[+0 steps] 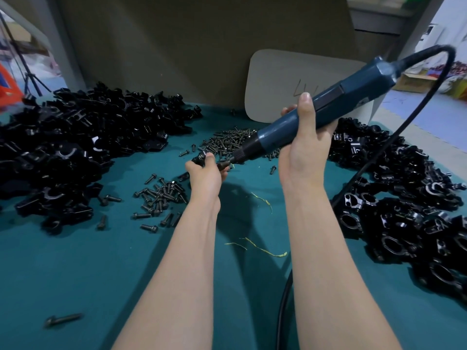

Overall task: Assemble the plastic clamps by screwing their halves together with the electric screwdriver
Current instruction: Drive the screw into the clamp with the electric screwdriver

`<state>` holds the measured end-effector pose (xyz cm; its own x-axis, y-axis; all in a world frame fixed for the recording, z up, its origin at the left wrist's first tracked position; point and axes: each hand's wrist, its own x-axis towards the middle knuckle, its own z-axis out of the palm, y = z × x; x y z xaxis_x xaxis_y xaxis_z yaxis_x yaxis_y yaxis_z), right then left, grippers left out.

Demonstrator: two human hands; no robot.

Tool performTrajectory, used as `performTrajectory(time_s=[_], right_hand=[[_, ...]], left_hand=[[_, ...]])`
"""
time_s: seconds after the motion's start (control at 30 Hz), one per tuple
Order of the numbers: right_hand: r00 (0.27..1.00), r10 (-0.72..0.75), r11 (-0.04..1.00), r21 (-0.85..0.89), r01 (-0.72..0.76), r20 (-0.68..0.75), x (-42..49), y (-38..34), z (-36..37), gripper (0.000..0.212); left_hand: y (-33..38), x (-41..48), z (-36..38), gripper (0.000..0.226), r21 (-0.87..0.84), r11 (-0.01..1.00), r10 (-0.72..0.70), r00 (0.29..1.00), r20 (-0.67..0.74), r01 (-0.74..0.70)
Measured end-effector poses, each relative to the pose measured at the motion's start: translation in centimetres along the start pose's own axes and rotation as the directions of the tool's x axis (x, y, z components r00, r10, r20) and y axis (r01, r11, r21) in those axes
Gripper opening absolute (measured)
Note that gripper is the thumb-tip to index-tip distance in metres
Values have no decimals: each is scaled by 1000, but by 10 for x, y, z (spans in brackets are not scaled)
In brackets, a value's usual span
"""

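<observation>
- A heap of black clamp halves covers the left edge of the green worktop.
- Loose screws lie in a pile left of centre; more screws lie toward the back edge.
- The left hand, above the worktop's middle, curls its fingers round a small black clamp.
- The electric screwdriver slants down leftward, its tip at that clamp.
- The right hand grips its barrel, thumb upward.
- Its cable arcs from the rear.
- Assembled clamps are piled along the right edge.
</observation>
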<state>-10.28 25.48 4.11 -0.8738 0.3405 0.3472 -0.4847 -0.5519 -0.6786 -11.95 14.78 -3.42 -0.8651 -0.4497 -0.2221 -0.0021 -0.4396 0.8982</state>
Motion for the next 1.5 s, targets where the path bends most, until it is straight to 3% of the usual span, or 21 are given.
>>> performTrajectory(time_s=[0.4,0.67,0.9,1.13,1.37,1.5], right_hand=[[1000,4,999,-46,-3,23,-3,3,5,53],[1000,-2,998,-64,3,26,-4,3,8,37],[999,-25,994,-107,28,30,-8,3,14,53],[995,-25,992,-123,38,101,-11,2,15,43],[972,40,997,-66,-25,231,-7,-8,3,32],[932,116,986,69,-149,342,-2,-23,-4,34]], left_hand=[[1,2,-3,20,-166,984,-62,998,1,62],[2,2,-2,17,-252,964,-85,996,9,85],[1,4,-3,20,-256,964,-71,997,9,71],[2,3,0,16,-173,984,-42,999,25,45],[3,5,-2,40,-11,995,-99,993,71,100],[7,2,-4,21,239,956,-208,965,161,167]])
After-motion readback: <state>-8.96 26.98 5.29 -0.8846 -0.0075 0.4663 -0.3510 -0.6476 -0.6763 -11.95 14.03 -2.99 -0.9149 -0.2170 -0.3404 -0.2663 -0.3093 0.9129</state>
